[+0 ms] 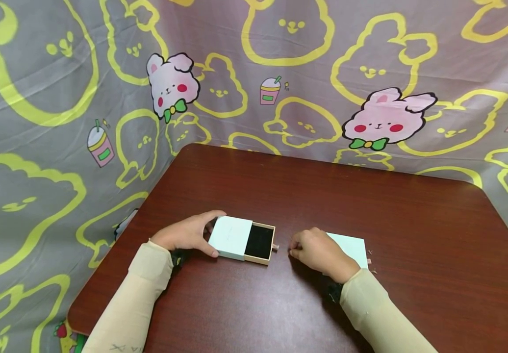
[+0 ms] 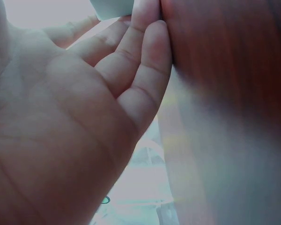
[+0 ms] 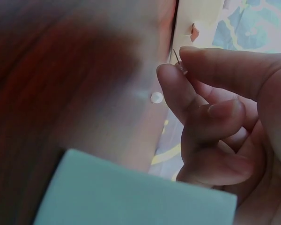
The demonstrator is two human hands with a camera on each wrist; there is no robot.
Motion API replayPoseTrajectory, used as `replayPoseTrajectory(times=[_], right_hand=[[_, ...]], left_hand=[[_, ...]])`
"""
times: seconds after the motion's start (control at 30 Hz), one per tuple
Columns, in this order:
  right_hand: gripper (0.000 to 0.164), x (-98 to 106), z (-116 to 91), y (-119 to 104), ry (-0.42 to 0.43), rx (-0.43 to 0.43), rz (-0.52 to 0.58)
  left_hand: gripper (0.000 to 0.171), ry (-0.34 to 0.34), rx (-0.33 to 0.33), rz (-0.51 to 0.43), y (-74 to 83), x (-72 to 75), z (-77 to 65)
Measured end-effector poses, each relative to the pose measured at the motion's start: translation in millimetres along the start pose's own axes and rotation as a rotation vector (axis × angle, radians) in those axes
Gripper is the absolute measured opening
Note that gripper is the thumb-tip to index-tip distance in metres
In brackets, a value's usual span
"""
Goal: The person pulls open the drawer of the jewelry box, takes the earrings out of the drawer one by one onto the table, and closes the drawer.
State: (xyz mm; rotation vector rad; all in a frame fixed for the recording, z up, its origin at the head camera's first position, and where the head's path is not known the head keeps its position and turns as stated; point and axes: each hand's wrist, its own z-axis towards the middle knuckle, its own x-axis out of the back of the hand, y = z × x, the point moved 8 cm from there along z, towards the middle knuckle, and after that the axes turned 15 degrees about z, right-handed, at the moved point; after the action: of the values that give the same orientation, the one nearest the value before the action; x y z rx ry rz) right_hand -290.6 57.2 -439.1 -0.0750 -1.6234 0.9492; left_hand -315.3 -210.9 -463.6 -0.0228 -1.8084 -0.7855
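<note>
A pale mint drawer box (image 1: 232,238) lies on the table with its tray partly pulled out to the right, showing a black lining (image 1: 259,241). My left hand (image 1: 188,233) grips the box sleeve at its left end, thumb at the near side and fingers at the far side. Just right of the tray, my right hand (image 1: 317,250) pinches a small stud earring (image 3: 181,68) between thumb and index finger; its thin post sticks up, while the other fingers are curled. In the head view, the hand hides the earring. A corner of the box sleeve (image 2: 113,8) shows beside my left fingers.
A second mint box (image 1: 352,247) lies under and behind my right wrist, with a pinkish tab (image 1: 368,261) at its right. Tiny items (image 1: 374,271) lie beside it, too small to tell. Patterned cloth (image 1: 307,88) hangs behind the brown table (image 1: 435,235).
</note>
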Motion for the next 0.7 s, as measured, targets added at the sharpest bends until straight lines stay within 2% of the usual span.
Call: replayPoseTrajectory(times=[0.4, 0.7], right_hand=[[0.011, 0.3, -0.2, 2.0, -0.018, -0.023, 0.017], [0.013, -2.6, 0.1, 2.9, -0.023, 0.009, -0.008]], left_hand=[[0.101, 0.003, -0.001, 0.01, 0.0, -0.2, 1.3], [0.103, 0.006, -0.005, 0.001, 0.0, -0.2, 0.4]])
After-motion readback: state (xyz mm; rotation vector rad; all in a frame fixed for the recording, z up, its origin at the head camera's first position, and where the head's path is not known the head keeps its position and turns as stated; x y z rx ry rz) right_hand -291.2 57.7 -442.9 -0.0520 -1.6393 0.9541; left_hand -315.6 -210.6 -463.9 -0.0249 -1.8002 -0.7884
